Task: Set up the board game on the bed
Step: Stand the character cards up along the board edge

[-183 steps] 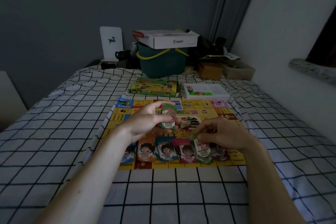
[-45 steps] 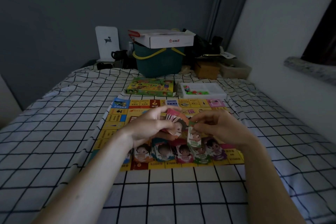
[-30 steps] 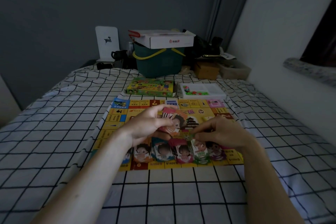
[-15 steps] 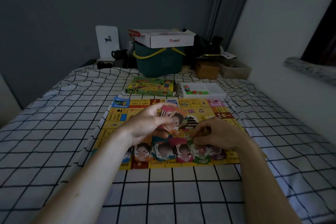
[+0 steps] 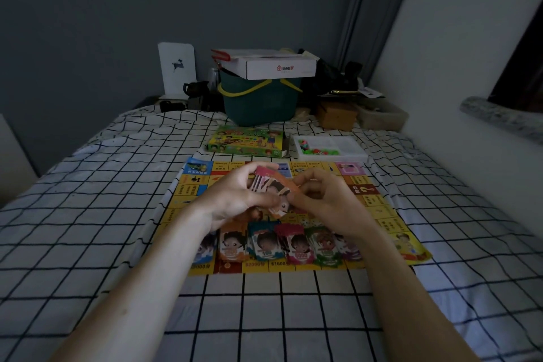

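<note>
A yellow game board (image 5: pixel 379 209) lies flat on the checked bed sheet. Along its near edge sit several sorted piles of play money (image 5: pixel 293 242), in orange, teal, pink, green and purple. My left hand (image 5: pixel 235 197) grips a fanned stack of play-money notes (image 5: pixel 271 185) above the board's middle. My right hand (image 5: pixel 323 200) is up at the stack, its thumb and fingers pinching the front orange note. The green game box (image 5: pixel 245 141) and a white tray of game pieces (image 5: pixel 330 148) lie just beyond the board.
At the head of the bed stand a dark green basket (image 5: pixel 258 103) with a white carton (image 5: pixel 270 64) on top, a brown box (image 5: pixel 336 116) and a clear container (image 5: pixel 382 117). A white wall and a stone window ledge (image 5: pixel 499 117) run along the right.
My right hand has risen from the green money pile on the board's near edge back to the stack in my left hand and now pinches its front note.
</note>
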